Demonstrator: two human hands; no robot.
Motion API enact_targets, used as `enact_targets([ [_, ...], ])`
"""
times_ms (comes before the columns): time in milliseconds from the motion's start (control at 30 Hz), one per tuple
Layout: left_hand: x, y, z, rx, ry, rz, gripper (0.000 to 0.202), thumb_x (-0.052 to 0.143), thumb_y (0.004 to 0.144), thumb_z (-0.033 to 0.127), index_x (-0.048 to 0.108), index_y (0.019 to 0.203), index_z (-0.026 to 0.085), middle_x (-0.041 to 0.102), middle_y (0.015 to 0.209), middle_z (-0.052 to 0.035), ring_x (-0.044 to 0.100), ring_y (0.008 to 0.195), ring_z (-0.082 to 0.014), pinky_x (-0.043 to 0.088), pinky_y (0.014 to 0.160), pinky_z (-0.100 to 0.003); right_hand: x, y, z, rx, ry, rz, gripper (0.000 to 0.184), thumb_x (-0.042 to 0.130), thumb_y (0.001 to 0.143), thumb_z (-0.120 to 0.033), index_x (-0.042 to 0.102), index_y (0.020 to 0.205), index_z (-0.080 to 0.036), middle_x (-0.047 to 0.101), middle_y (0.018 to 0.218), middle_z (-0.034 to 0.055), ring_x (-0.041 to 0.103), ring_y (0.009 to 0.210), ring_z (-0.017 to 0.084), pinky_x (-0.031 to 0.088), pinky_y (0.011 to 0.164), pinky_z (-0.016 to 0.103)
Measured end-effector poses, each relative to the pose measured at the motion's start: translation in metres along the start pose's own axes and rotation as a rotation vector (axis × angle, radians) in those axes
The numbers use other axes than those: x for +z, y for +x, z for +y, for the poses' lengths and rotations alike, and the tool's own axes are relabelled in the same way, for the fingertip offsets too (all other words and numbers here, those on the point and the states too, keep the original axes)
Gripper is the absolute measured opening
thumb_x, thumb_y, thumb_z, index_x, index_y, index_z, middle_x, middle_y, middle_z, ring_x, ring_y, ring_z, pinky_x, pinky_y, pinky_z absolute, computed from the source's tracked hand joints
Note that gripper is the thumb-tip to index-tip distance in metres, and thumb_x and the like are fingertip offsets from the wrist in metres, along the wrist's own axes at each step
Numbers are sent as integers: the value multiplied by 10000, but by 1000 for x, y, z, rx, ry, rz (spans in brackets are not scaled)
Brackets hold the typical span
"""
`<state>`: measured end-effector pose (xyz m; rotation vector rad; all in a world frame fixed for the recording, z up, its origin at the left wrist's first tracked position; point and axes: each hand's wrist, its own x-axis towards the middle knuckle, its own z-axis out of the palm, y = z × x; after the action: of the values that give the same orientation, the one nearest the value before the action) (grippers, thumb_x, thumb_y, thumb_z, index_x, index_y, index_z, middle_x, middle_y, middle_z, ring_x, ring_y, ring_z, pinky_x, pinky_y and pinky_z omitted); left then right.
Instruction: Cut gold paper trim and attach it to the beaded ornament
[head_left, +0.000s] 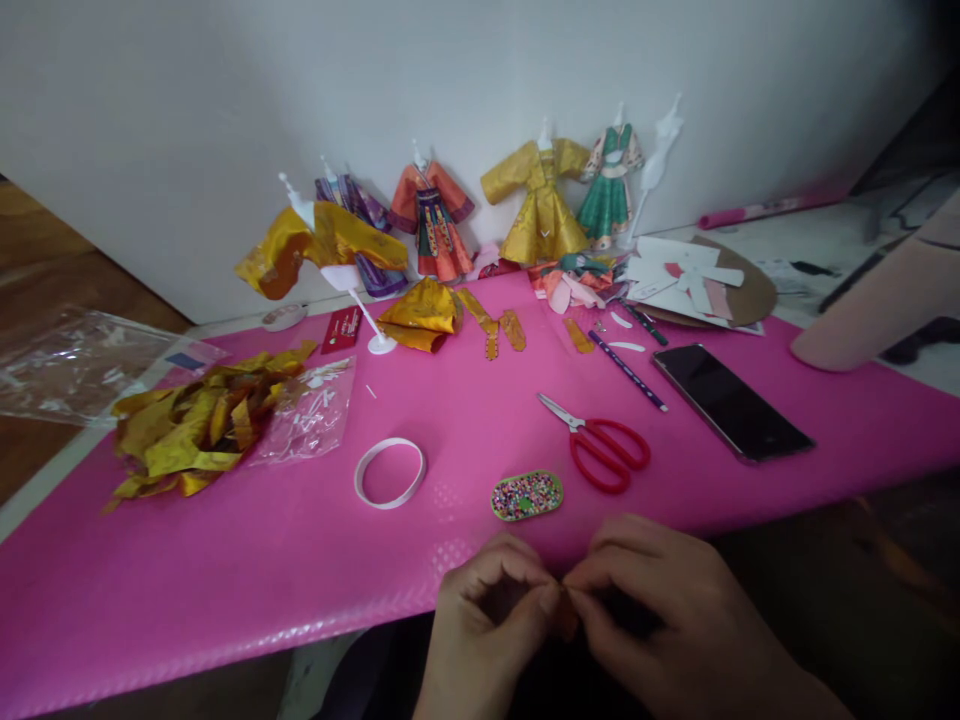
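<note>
Just off the table's front edge, my left hand (501, 610) and my right hand (660, 600) meet with thumbs and forefingers pinched together. Between their fingertips is a small piece of orange-gold fabric (565, 622), mostly hidden by the fingers. Closest to the hands on the table lies an oval case of multicoloured beads or pins (526, 496). Beyond it, red-handled scissors (600, 440) rest with the blades pointing away to the left. A white ring of tape (390, 473) lies farther left.
A pink-covered table (300, 560) carries gold fabric scraps (195, 425), a plastic bag (90, 365), a phone (731, 402) and a purple pencil (628, 370). Along the wall stand several small dress forms, one in a yellow dress (544, 200). Someone's bare limb (877, 285) reaches in at right.
</note>
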<state>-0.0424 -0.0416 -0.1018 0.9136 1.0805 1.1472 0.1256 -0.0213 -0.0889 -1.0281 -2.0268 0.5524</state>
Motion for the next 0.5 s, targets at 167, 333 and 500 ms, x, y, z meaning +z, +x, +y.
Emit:
enact_targets([
  [167,-2,-1,-9,-111,-255,-20,174,802,761,267,708,662,158,646,613,15,601,559,-117,474,571,-232,-3,4,2,142,177,-107,217,545,845,-101,693,727,-208,683,676,-31,628,639,112,453,598,237],
  [333,-5,0,-12,-193,-323,57,255,882,669,338,709,667,152,613,626,24,564,554,-109,469,550,-233,-2,8,3,280,360,-228,240,507,871,-159,696,729,-200,691,672,-14,620,641,128,443,579,240],
  [500,-4,-1,-14,-201,-318,42,265,884,671,361,710,659,162,614,599,26,557,538,-105,463,536,-224,4,7,2,374,388,-235,146,617,780,-161,682,653,-193,640,585,-29,520,527,107,369,488,217],
])
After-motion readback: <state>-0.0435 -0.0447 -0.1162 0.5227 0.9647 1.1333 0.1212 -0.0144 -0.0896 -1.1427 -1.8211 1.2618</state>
